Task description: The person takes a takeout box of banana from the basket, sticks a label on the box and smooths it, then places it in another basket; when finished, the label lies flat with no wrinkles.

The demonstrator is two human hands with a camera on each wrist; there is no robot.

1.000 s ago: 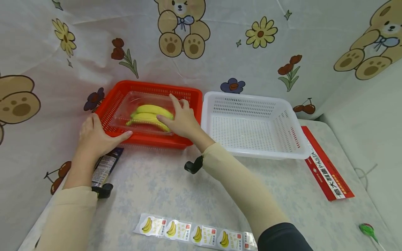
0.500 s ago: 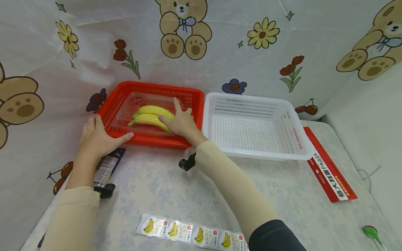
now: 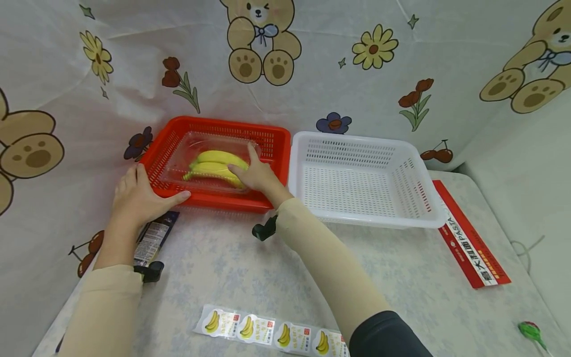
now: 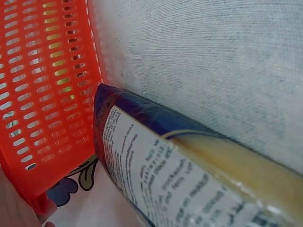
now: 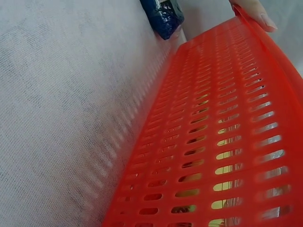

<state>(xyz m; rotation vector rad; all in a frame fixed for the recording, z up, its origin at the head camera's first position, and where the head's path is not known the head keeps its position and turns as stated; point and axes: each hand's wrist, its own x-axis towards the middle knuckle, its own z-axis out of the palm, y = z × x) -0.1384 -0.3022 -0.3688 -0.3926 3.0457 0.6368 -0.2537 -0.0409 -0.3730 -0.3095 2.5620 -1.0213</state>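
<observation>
fingers (image 3: 253, 152) of the right hand (image 3: 259, 177) are spread over one end of the clear container (image 3: 200, 142) of bananas (image 3: 215, 167), set in the red basket (image 3: 214, 201) left of frame centre; its lower-left corner is spanned by the left hand (image 3: 142, 197), fingers spread, presumably for steadying.

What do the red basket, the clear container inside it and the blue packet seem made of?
Red basket: plastic, by its smooth sheen and regular slots.
Clear container: likely thin plastic, transparent with glinting edges.
Blue packet: probably plastic film, glossy and creased; foil lining can't be told.
</observation>
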